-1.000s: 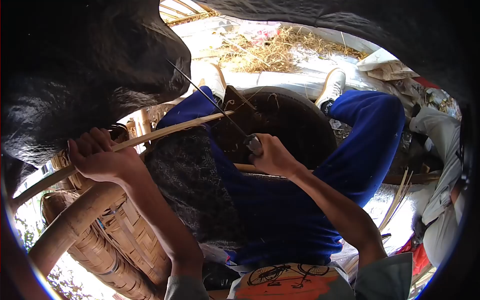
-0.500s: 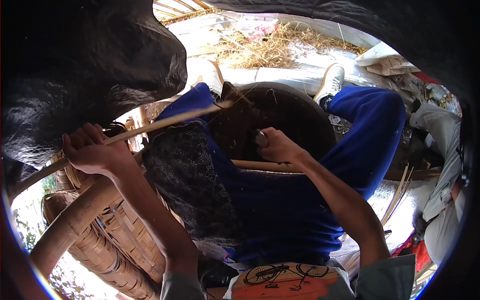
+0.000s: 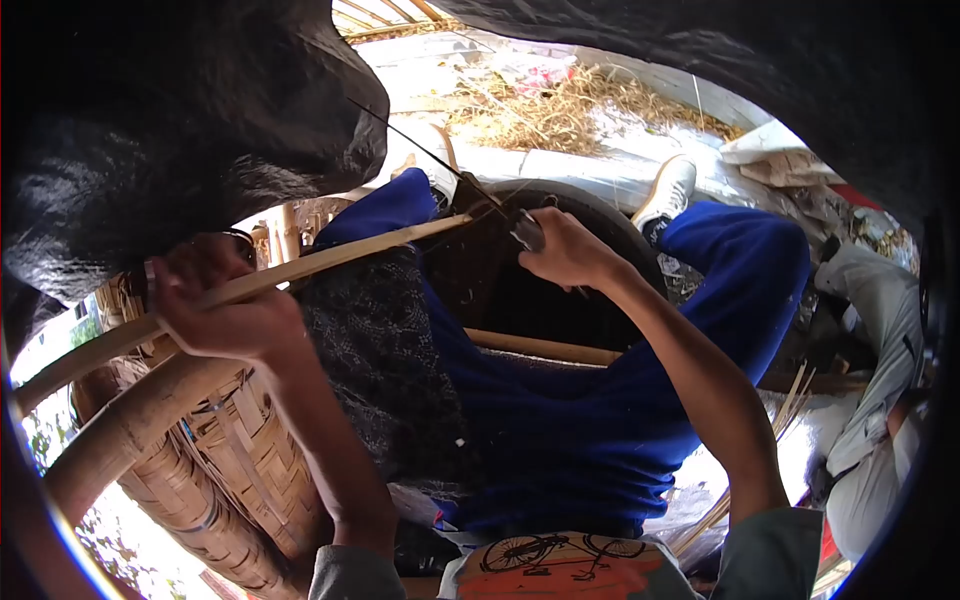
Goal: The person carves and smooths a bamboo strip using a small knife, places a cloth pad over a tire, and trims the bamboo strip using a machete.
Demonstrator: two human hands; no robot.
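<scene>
My left hand [image 3: 240, 322] is closed around a long pale bamboo strip [image 3: 370, 243], which runs from the lower left up toward the middle. My right hand [image 3: 575, 250] is closed on the grey handle of a knife [image 3: 420, 146]. Its thin dark blade, seen nearly edge-on, points up and to the left past the strip's far end. Whether blade and strip touch I cannot tell. A dark patterned cloth [image 3: 370, 370] lies over my left thigh, below the strip.
A dark round basin [image 3: 625, 225] stands between my legs. Black sheeting [image 3: 190, 120] hangs close at the left and above. A thick bamboo pole [image 3: 140, 420] and woven bamboo [image 3: 215, 480] are at the lower left. Another person's leg [image 3: 875, 290] is at the right. Straw [image 3: 540, 110] lies ahead.
My right hand has risen and turned, bringing the knife blade into clear view beside the strip's end. My left hand has shifted slightly right and down with the strip.
</scene>
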